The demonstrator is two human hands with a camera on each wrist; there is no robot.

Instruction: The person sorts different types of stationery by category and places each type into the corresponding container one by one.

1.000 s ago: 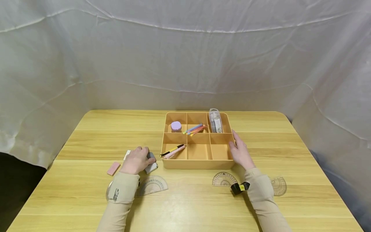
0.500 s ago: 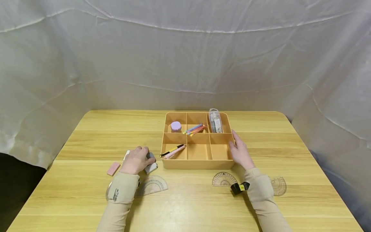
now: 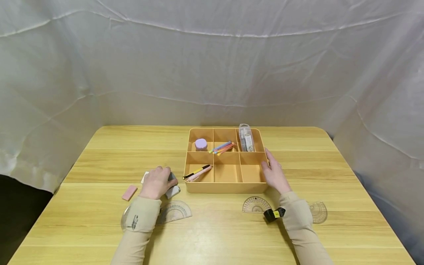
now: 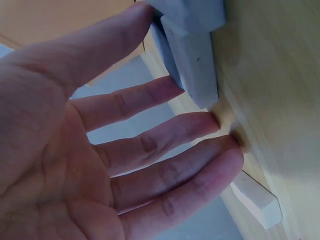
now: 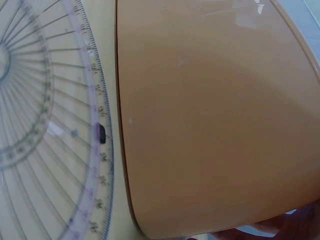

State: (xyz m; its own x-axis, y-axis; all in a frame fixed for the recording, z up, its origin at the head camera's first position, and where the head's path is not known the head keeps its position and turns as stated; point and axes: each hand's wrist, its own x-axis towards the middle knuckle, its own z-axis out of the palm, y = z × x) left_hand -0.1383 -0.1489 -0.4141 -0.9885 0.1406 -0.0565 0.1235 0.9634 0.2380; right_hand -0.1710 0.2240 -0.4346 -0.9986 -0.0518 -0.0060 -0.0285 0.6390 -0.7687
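Observation:
My left hand (image 3: pixel 155 183) is low over the table at the left, fingers bent down around small erasers. Thumb and index finger pinch a grey eraser (image 3: pixel 173 177), mostly covered by the hand in the head view. Against it lies a white eraser (image 3: pixel 172 191), near the thumb. Another white eraser (image 4: pixel 257 200) is beyond the outer fingers in the left wrist view. A pink eraser (image 3: pixel 129 193) lies left of the wrist. My right hand (image 3: pixel 275 176) grips the right wall of an orange six-compartment tray (image 3: pixel 228 188), thumb inside and fingers outside.
The tray holds a purple-lidded container (image 3: pixel 201 144), colourful sticks (image 3: pixel 222 148), a clear case (image 3: pixel 246 138) and two pens (image 3: pixel 197 173). Protractors (image 3: pixel 255 205) lie in front of it and under the left sleeve. A black-and-yellow sharpener-like object (image 3: pixel 271 215) is by the right wrist.
My left wrist has shifted very slightly, with the fingers still at the erasers. The right hand and the tray have stayed in place.

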